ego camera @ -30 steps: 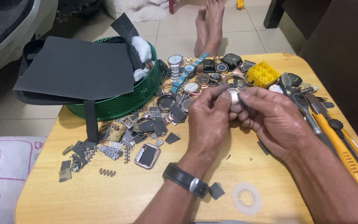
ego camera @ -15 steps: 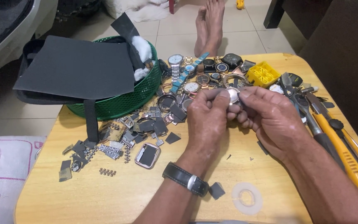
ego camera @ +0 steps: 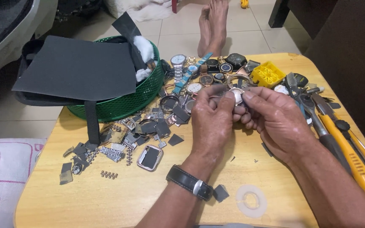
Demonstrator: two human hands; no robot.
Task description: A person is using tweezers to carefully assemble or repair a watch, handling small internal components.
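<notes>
Premises: an informal watch-repair bench set up in a home. A low wooden table (ego camera: 106,198) stands on a tiled floor (ego camera: 250,29) and carries loose wristwatches (ego camera: 199,74), detached watch cases (ego camera: 150,157), metal bracelet links (ego camera: 110,153) and hand tools, including a yellow-handled utility knife (ego camera: 351,156). A green plastic basket (ego camera: 123,103) holds sheets of dark abrasive paper (ego camera: 81,69). Bare feet (ego camera: 214,23) rest on the floor beyond the table.

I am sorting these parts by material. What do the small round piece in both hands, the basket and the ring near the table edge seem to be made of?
The round piece, pinched between the left hand and the right hand, looks like polished metal: silvery and shiny. The green basket seems moulded plastic mesh. The pale ring looks like translucent plastic or rubber; which one is unclear.
</notes>
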